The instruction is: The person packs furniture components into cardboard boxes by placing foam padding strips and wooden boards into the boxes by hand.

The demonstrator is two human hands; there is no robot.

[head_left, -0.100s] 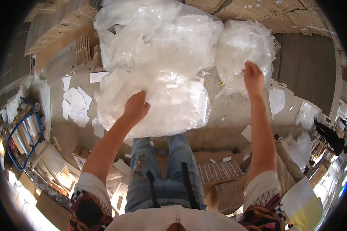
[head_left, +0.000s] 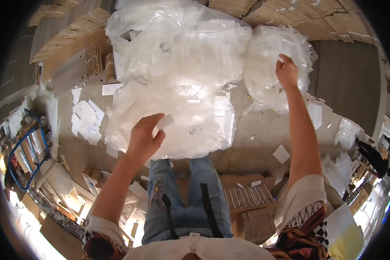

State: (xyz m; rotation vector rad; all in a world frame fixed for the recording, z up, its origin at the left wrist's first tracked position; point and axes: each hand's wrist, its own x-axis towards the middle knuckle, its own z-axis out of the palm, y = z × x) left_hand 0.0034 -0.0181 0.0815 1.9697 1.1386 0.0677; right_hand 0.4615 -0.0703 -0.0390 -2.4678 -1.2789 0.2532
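Pinching white slip [head_left: 167,121] in left hand [head_left: 144,135], above front bag [head_left: 182,141], inward from near-left corner. Bending fingers of right hand [head_left: 287,73] over right bag [head_left: 261,65]; cannot tell if grasping. Probably positioning slip; next, likely needing flattening, letting go.

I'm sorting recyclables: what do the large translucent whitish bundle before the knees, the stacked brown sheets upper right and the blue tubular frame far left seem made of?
Large translucent whitish bundle: probably glossy plastic film outside, given wrinkles and glints.
Stacked brown sheets: likely matt cardboard, given their rough layered edges.
Blue tubular frame: smooth-looking, evenly coloured; painted metal or plastic, unclear which.
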